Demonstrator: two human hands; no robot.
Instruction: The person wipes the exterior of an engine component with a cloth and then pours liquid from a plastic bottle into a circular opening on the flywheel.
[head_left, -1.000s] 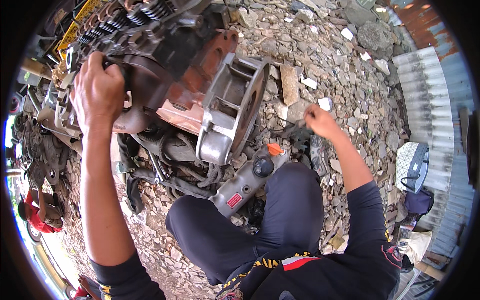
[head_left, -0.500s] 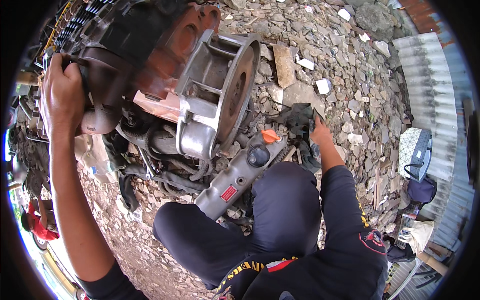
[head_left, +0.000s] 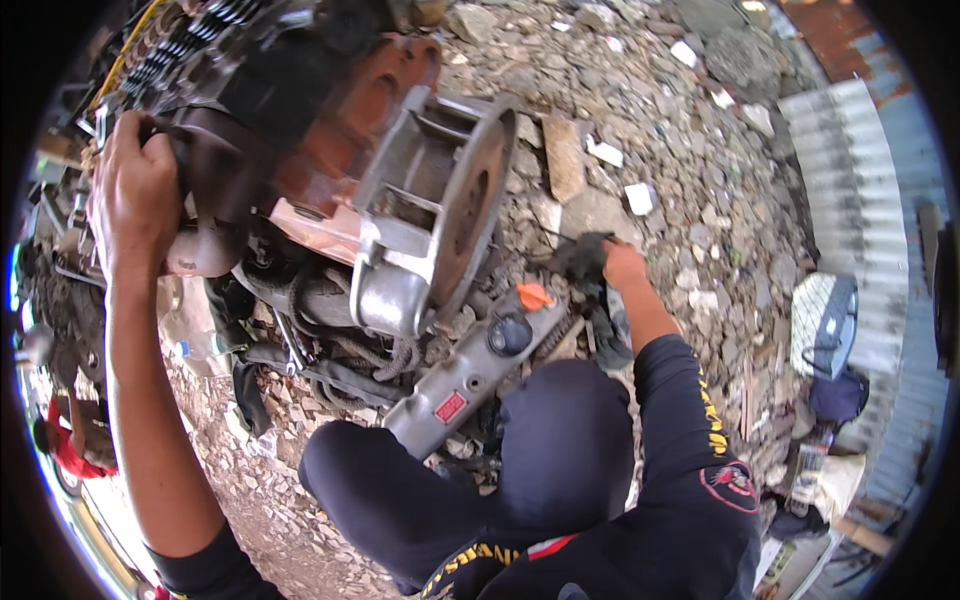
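Observation:
On the left stands a large engine [head_left: 390,140] with orange-red castings and a silver housing [head_left: 398,250] around a rusty flywheel [head_left: 472,205]. My left hand [head_left: 135,205] is closed over the dark brown rounded metal part [head_left: 215,165] on its near-left side; some fingertips are hidden. Beyond my right knee, my right hand [head_left: 625,267] grips a crumpled dark cloth [head_left: 583,258] low over the rubble. Between that cloth and the engine lies a grey metal valve cover [head_left: 420,408], with an orange cap [head_left: 533,296] and a black cap [head_left: 509,335], against my knees.
Broken stones [head_left: 690,240] cover the ground. Hoses [head_left: 340,335] and a wrench [head_left: 291,352] lie under the engine. Corrugated sheets [head_left: 850,180] bound the right side, with bags [head_left: 825,325] beside them. At far left is a person in red [head_left: 70,450].
My right hand has shifted slightly leftward and away from me, bunching the dark cloth. My left hand keeps its place on the engine. The whole view has tilted a little.

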